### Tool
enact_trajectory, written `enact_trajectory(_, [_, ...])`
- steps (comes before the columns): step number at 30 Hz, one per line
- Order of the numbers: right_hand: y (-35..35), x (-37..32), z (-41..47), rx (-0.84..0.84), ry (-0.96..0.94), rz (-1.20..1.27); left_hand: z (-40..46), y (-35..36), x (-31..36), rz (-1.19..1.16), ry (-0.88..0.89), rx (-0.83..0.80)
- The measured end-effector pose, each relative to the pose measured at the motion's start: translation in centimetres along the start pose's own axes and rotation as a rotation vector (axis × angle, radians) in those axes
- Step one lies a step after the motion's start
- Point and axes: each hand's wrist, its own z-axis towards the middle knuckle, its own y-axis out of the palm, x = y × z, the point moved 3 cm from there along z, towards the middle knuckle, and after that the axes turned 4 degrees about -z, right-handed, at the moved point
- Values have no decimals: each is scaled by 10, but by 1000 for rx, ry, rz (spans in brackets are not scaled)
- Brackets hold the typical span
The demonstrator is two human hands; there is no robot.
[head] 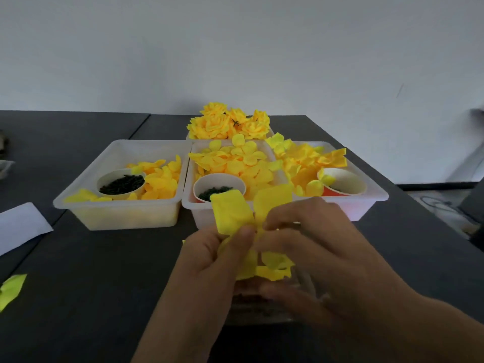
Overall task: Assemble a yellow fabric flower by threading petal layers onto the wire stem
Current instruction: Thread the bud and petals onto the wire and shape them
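Left hand [209, 260]: nearest the camera, just in front of the middle translucent white plastic tray [189, 203]; thumb and fingers curled and pinching the bright yellow fabric petal layer [233, 212] at its lower edge.
Right hand [311, 247]: just right of the left one, fingertips pressed against the same petal layer at its centre; blurred, so exact finger grip hard to read.
Petal layer: raised in front of the middle tray, two broad lobes spread upward, hiding part of that tray's near rim.
Lower yellow petals [272, 267]: below the pinch, between the hands, partly covered by the fingers.
Wire stem: not made out; anything under the hands too blurred to tell.
Loose yellow-green fabric piece [11, 289]: far left of the middle tray, cut off by the frame edge.
White paper sheet [21, 225]: left of the middle tray, also cut off.
Middle tray: heaped with flat yellow petals, white paper cup [219, 185] of dark green bits at its near side, partly hidden by the raised layer.
Left translucent tray [78, 189]: beside the middle tray, fewer petals, a white cup of dark pieces.
Right translucent tray [372, 192]: touching the middle tray, petals and a tipped orange-and-white cup [343, 183].
Finished yellow fabric flowers [227, 121]: behind the middle tray, piled in a container mostly hidden.
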Motion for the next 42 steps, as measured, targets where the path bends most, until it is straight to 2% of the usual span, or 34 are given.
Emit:
enact_trajectory(3, [-12, 22, 3, 98, 228, 182, -2, -1, 8, 58, 55, 77])
enact_trajectory(5, [-8, 38, 9, 46, 460, 448, 0, -2, 6, 117, 53, 82])
enact_trajectory(6, [-3, 44, 13, -33, 540, 594, 3, -2, 6, 139, 64, 85])
enact_trajectory(9, [12, 55, 21, -271, 618, 880, 8, 0, 9, 187, 51, 43])
enact_trajectory(12, [19, 60, 29, -270, 674, 1012, 16, 0, 13, 205, 46, -3])
enact_trajectory(15, [25, 73, 35, -200, 746, 1066, 23, -10, 18, 220, 27, 76])
enact_trajectory(19, [38, 87, 35, -202, 841, 1108, 29, -24, 15, 428, 51, 118])
enact_trajectory(26, [58, 96, 23, -206, 905, 1120, 42, -38, 2, 552, 98, 129])
enact_trajectory(29, [59, 99, 19, -236, 844, 1124, 46, -40, 3, 581, 134, 129])
enact_trajectory(33, [60, 99, 12, -268, 832, 1027, 48, -39, 3, 599, 169, 144])
enact_trajectory(42, [66, 96, -1, -164, 827, 823, 49, -36, -1, 663, 190, 115])
